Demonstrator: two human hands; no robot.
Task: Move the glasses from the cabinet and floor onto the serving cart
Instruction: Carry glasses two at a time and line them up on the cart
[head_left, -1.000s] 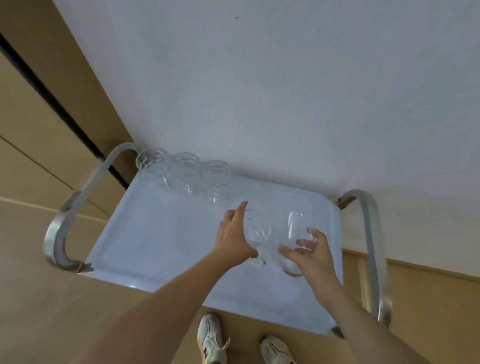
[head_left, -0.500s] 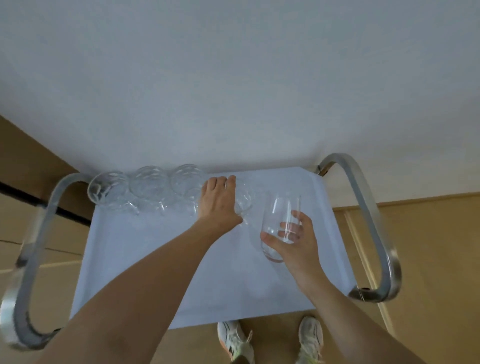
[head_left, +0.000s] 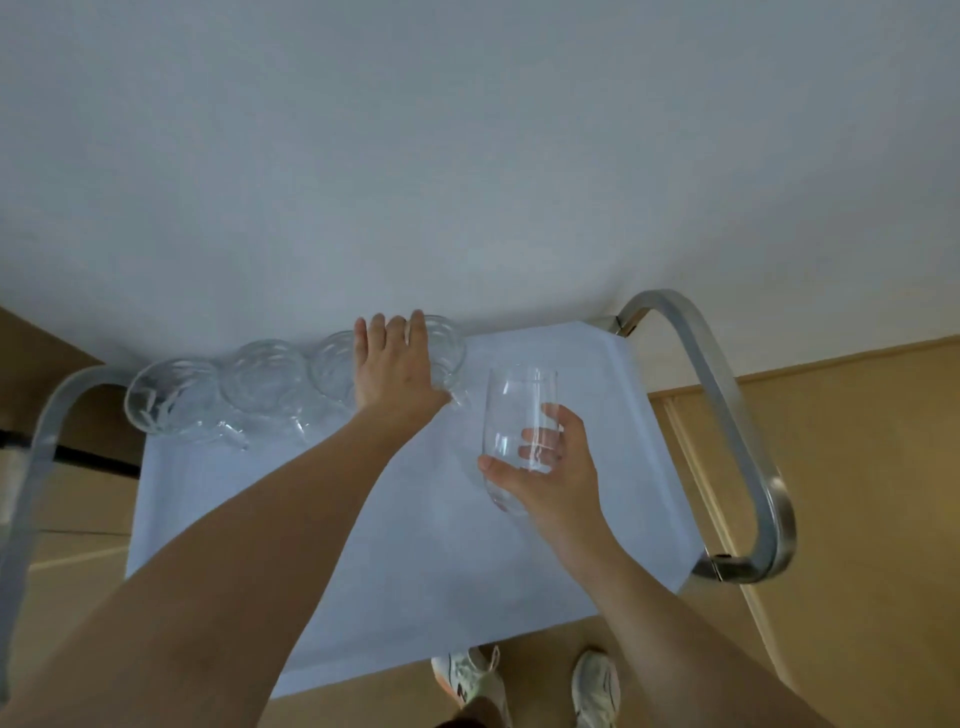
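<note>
While the serving cart (head_left: 405, 545) stood pushed up against the white wall (head_left: 467, 156), its far edge left no gap behind the row of glasses. Three clear glasses (head_left: 174, 397) (head_left: 265, 376) (head_left: 332, 366) sat side by side along that back edge, toward the left handle (head_left: 36, 452), and a fourth glass (head_left: 441, 348) stood next in the line, just beside the third. Most of the pale blue top lay bare: the whole near half, and the right stretch up to the curved metal handle (head_left: 748, 441) on that side. Wooden floor (head_left: 857, 493) showed past both ends of the cart, and a pair of light shoes (head_left: 467, 675) stood just under its near edge.

The left hand (head_left: 395, 369) reached across the top with the forearm stretched long, palm down, fingers straight and close together over the fourth glass at the wall, resting against its near side and rim rather than wrapped round it. How firmly it touched I could not tell. The right hand (head_left: 550, 467) held a taller tumbler (head_left: 519, 431) upright above the right middle of the cart top, thumb on the near side and fingers curled round the far side, seen through the glass. Whether the tumbler's base touched the surface I could not tell. It stood apart from the row, with open surface to its right and in front.
</note>
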